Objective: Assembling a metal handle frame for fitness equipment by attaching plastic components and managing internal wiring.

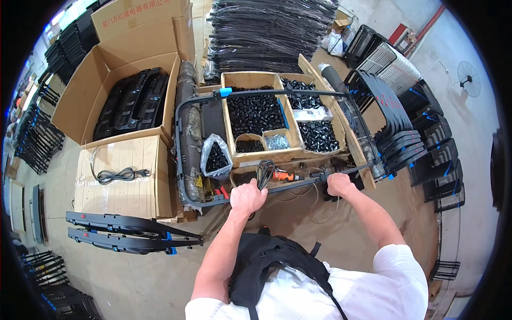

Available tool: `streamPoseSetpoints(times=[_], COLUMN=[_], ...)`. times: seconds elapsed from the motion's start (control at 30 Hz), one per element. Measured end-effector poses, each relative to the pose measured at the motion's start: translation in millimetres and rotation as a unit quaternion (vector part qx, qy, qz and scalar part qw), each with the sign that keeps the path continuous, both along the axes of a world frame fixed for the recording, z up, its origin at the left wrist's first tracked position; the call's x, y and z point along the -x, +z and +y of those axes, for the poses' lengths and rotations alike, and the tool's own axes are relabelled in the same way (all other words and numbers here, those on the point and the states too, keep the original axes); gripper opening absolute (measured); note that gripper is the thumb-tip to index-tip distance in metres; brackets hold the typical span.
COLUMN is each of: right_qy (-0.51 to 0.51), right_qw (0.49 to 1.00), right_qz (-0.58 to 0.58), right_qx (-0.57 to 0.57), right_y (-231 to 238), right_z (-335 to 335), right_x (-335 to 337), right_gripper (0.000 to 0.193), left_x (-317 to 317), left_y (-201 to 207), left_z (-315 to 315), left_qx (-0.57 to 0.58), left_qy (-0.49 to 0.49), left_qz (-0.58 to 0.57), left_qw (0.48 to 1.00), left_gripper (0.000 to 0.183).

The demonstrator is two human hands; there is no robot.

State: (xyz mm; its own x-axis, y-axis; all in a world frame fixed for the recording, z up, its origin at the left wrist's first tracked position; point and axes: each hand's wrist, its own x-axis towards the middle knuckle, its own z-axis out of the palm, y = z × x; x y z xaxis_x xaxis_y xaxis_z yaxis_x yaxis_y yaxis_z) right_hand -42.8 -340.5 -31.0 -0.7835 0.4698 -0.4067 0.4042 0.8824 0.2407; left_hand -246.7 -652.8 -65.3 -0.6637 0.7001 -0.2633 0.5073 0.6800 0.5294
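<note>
My left hand [248, 199] is closed around a looped black cable [265, 173], beside the near bar of a black tubular frame [180, 152]. This frame lies across the bench, above a wooden bin tray [266, 156]. Farther right, my right hand [340, 184] is closed at the frame's near bar, next to a dark fitting; its fingertips are partly hidden, so what it grips is unclear. An orange power screwdriver [285, 175] lies between the hands. Red-handled pliers or a similar red tool [222, 192] sits left of my left hand.
Black plastic caps [256, 112] and silver screws [277, 142] fill the tray's compartments. A clear bag [216, 156] of black parts stands beside it. At left are an open carton [80, 114] and a closed one with another coiled cable [114, 175]. Black frames [117, 241] stand below.
</note>
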Motion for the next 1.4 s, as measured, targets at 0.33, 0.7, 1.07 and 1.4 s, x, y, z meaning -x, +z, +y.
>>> streamPoseSetpoints(times=[0.33, 0.7, 1.07, 1.4], right_qy=[-0.015, -0.030, 0.053, 0.002], right_qw=[0.986, 0.993, 0.999, 0.978], right_qz=[0.168, -0.110, -0.002, 0.187], right_qx=[0.017, 0.005, -0.001, 0.094], right_y=[11, 18, -7, -18], right_z=[4, 6, 3, 4], right_x=[9, 28, 28, 6], right_gripper=[0.021, 0.027, 0.040, 0.047], left_x=[0, 1, -1, -1], left_y=[0, 0, 3, 6], left_z=[0, -1, -2, -1], left_qx=[-0.001, 0.000, -0.004, 0.001], left_qy=[0.004, 0.000, 0.004, -0.004], left_qz=[-0.006, -0.014, -0.013, 0.002], left_qw=[1.000, 1.000, 1.000, 1.000], left_gripper=[0.045, 0.046, 0.046, 0.046])
